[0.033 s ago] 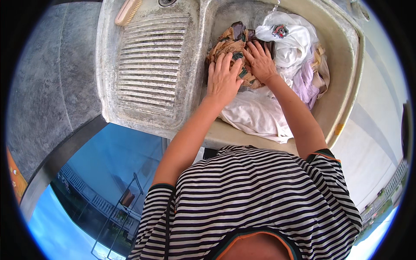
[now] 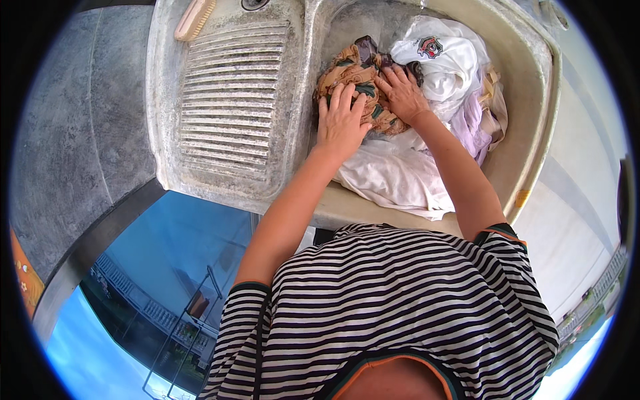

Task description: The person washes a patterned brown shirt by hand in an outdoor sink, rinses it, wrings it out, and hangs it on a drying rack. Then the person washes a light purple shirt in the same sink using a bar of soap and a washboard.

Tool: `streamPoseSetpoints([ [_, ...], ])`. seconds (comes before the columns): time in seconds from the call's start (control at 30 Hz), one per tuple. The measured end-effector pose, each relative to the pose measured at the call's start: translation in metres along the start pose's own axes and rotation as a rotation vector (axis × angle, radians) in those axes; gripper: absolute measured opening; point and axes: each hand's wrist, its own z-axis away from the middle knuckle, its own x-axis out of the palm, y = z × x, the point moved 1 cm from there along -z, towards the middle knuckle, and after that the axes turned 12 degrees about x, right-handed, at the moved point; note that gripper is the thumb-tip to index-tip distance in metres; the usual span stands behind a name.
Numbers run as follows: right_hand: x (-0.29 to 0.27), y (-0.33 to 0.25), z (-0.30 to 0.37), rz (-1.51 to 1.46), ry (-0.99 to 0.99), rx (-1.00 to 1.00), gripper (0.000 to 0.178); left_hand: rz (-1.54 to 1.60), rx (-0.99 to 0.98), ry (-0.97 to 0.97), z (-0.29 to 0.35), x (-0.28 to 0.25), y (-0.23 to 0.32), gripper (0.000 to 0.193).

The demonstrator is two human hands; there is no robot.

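Observation:
A crumpled brown patterned cloth (image 2: 339,75), with dark green and purplish patches, lies bunched in the right-hand basin of a worn laundry sink (image 2: 316,40). My left hand (image 2: 341,123) presses on its near left part, fingers spread. On its right part rests my right hand (image 2: 405,95), palm down with fingers stretched out; some fingertips sink into the folds. Touching the cloth on the right is a white garment (image 2: 445,70) with a dark and red emblem. Nearer me spreads a pale pinkish-white cloth (image 2: 393,175). Lilac fabric (image 2: 469,127) and beige fabric (image 2: 495,107) lie along the right.
Left of the basin, the sink has a ribbed washboard (image 2: 227,100), with a scrubbing brush (image 2: 195,19) and a drain hole (image 2: 255,3) at its far end. A grey slab (image 2: 80,107) adjoins the sink's left side. A little water (image 2: 422,4) shows at the top edge.
Both hands have shifted very slightly on the brown cloth, and its folds lie a little differently. Less of the water shows at the top edge.

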Motion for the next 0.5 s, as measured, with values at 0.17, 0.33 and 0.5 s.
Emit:
streamPoseSetpoints([
  [0.17,-0.007,0.039,-0.020,-0.113,0.082,0.213,0.052,0.529,-0.246,-0.128,0.004,0.018,-0.013,0.059],
  [0.33,-0.080,-0.044,-0.030,-0.940,0.015,0.577,0.028,1.534,-0.943,0.436,-0.037,0.004,-0.029,0.063],
  [0.5,-0.181,-0.178,0.043,-1.029,0.196,-0.189,0.018,2.199,-0.631,0.168,-0.044,-0.010,-0.049,0.064],
])
